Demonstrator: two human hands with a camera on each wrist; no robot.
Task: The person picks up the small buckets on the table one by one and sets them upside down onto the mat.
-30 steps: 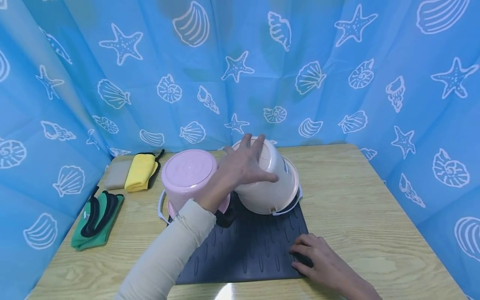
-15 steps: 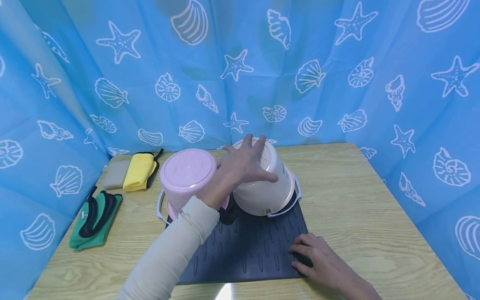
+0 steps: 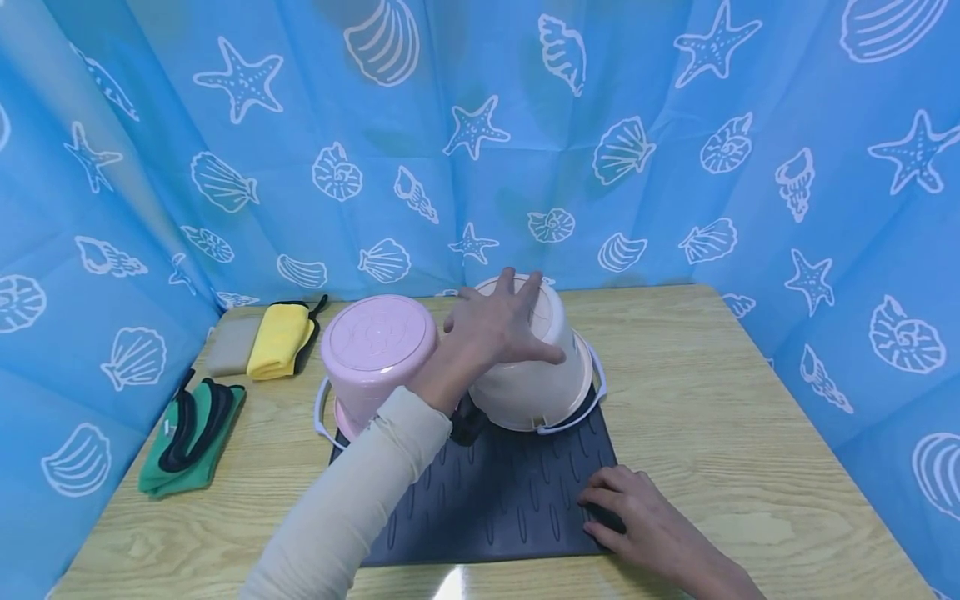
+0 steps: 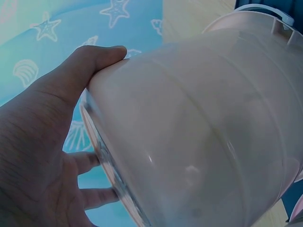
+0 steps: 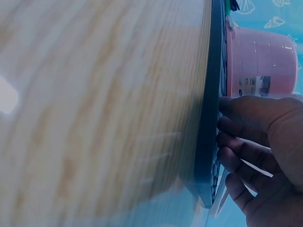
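Note:
A cream bucket (image 3: 525,392) stands bottom-up and tilted on the dark ribbed mat (image 3: 487,508). My left hand (image 3: 498,325) spans its base, fingers spread over the bottom and thumb bent over the base edge, as the left wrist view shows on the bucket wall (image 4: 189,127). Beside it on the left, a pink bucket (image 3: 378,342) also rests upside down, partly hidden by my left forearm. At the mat's front right corner, my right hand (image 3: 633,517) rests its loosely curved fingertips on the mat's edge (image 5: 210,104).
On the wooden table (image 3: 712,417), a folded green cloth with black trim (image 3: 195,437) lies at the left. Behind it are a yellow folded cloth (image 3: 277,342) and a grey one (image 3: 234,346). A blue seashell curtain (image 3: 450,125) encloses the back and sides.
My left hand has shifted slightly right, and the cream bucket has tipped a little more upright under it. My right hand stays in place on the mat.

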